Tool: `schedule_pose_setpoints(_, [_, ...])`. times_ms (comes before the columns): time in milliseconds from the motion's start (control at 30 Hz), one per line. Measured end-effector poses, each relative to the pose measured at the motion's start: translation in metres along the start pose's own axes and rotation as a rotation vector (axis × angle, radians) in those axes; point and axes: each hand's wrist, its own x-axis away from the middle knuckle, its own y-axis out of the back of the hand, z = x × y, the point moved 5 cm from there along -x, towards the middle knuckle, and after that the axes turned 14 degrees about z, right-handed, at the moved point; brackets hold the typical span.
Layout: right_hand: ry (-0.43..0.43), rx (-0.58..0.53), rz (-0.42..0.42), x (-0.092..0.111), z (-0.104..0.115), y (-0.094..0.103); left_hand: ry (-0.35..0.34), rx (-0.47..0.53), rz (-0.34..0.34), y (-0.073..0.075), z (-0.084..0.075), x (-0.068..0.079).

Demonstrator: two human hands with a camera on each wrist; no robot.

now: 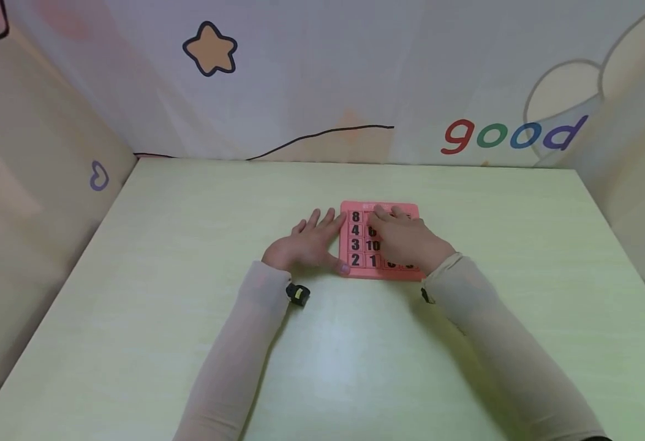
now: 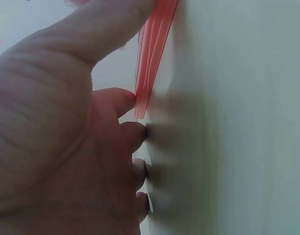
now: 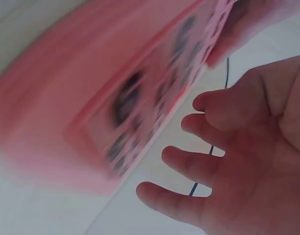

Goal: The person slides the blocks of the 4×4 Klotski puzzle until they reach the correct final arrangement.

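Note:
A flat pink number slide puzzle point(image 1: 356, 239) lies on the table, with square tiles bearing black numbers such as 8, 4, 3 and 2 down its left column. My left hand point(image 1: 307, 246) rests at its left side, fingers spread, thumb against the lower left corner and index fingertip at the upper left edge. The left wrist view shows the puzzle's pink side edge point(image 2: 152, 54) beside that thumb and index finger. Over the tiles, my right hand point(image 1: 413, 241) reaches in from the right with fingertips on the upper rows, hiding several tiles. In the right wrist view the puzzle's face is blurred.
The pale green table point(image 1: 151, 294) spreads around the puzzle on all sides. Behind it stands a printed backdrop point(image 1: 311, 73) with a star and the word "good". Both forearms wear light sleeves, and a dark wrist strap piece point(image 1: 298, 294) sits beside the left wrist.

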Motion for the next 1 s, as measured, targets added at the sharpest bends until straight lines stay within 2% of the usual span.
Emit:
schedule_pose_setpoints(100, [0.022, 0.0, 0.019, -0.006, 0.013, 0.002, -0.004, -0.014, 0.002, 0.001, -0.001, 0.0])
schedule_pose_setpoints(267, [0.003, 0.024, 0.047, -0.013, 0.022, 0.001, -0.02, -0.009, 0.009, 0.0, -0.003, 0.0])
schedule_pose_setpoints(500, [-0.014, 0.035, 0.033, -0.008, 0.012, -0.004, -0.002, 0.03, -0.001, -0.002, 0.001, 0.003])
schedule_pose_setpoints(767, [-0.054, 0.064, -0.015, 0.0, -0.008, -0.006, -0.008, 0.007, -0.008, 0.0, 0.003, 0.002])
schedule_pose_setpoints(867, [-0.034, 0.065, -0.027, 0.004, -0.007, -0.007, -0.002, -0.002, -0.007, 0.0, 0.002, 0.002])
schedule_pose_setpoints(1000, [0.035, 0.051, -0.021, 0.01, 0.003, -0.01, 0.004, -0.003, -0.004, 0.0, -0.002, 0.0])
